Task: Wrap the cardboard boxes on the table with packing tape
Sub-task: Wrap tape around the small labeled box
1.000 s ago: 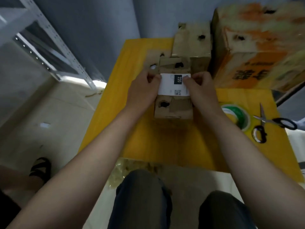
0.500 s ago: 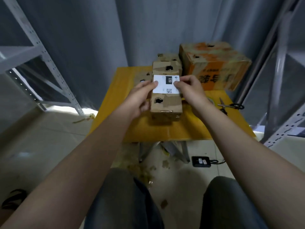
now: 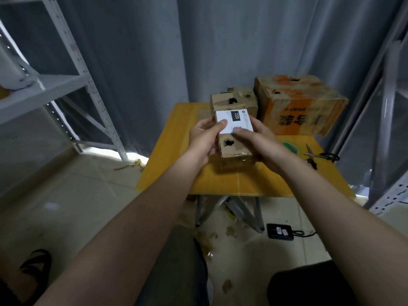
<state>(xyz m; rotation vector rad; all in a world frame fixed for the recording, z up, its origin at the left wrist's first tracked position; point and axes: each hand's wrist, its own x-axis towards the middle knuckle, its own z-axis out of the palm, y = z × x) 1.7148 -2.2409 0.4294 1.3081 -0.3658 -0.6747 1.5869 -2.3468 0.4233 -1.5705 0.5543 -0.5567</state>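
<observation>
Gripping small box (image 3: 234, 149) mid-desk (image 3: 220, 184): left hand (image 3: 204, 140) and right hand (image 3: 262, 140) curl round its sides, thumbs pressing white label (image 3: 236, 120). Tape roll (image 3: 291, 146), scissors (image 3: 318, 154) lie untouched at right. Judgement: label step underway; rear box (image 3: 234, 100), large orange box (image 3: 298, 107) probably await tape.

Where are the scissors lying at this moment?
In the head view, the scissors lie at the right side of the yellow table, just right of the green tape roll and in front of the large orange-printed box.
</observation>
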